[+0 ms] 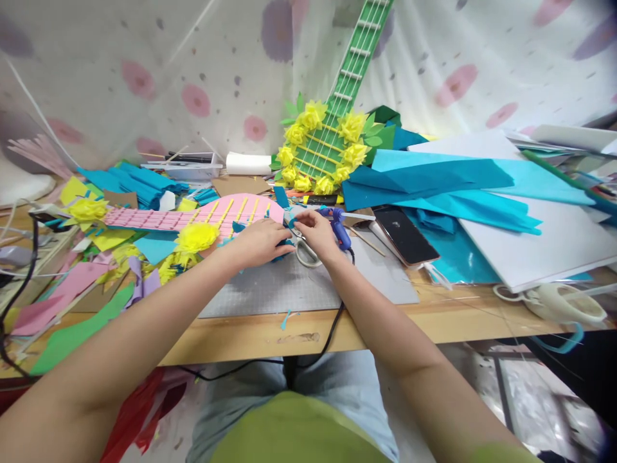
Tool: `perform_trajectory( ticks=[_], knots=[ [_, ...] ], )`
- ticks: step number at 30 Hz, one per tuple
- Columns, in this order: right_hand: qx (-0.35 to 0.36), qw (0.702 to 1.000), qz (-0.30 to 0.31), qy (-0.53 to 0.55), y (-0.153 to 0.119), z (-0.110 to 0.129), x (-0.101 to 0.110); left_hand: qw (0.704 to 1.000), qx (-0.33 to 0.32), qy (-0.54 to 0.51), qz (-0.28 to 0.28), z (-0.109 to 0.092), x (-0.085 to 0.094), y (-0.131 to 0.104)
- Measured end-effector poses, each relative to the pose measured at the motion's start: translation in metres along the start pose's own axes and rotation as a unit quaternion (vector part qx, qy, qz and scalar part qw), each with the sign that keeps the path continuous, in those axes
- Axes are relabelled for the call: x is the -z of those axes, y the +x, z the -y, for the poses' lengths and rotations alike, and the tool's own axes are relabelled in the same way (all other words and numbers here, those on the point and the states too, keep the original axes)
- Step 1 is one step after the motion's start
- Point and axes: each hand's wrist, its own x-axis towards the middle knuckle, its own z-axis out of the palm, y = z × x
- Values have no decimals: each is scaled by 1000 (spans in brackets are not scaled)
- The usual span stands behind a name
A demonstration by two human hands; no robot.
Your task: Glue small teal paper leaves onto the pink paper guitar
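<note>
A pink paper guitar [226, 215] lies on the desk, with yellow strips across its body and yellow paper flowers [197, 237] on it. My left hand [263, 244] is over the right end of its body, fingers curled by dark blue paper; what they grip is hidden. Close beside it, my right hand [315, 233] has its fingertips pinched at a small blue paper piece [290, 220]. Scissors [307, 255] lie just below my right hand. A blue glue gun [340, 230] is right of that hand, its cord running off the desk's front edge.
Behind stands a green paper guitar [332, 128] with yellow flowers. A grey cutting mat [270, 292] lies under the work. To the right are a phone [405, 234], blue paper sheets [434, 183], white boards [544, 238] and a white cup [563, 303]. Paper scraps [72, 283] cover the left.
</note>
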Motion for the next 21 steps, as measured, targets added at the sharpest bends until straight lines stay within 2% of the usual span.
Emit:
perform_trajectory(
  ticks=[7,12,21],
  knots=[
    [27,999,8,-27,-14,12,-7,985,-78,34,-148,1,-19,-34],
    [54,996,15,-68,-20,8,-14,961,-126,76,-234,0,-29,-46],
    [116,984,39,-129,-27,1,-17,956,-141,50,-253,4,-34,-52]
  ],
)
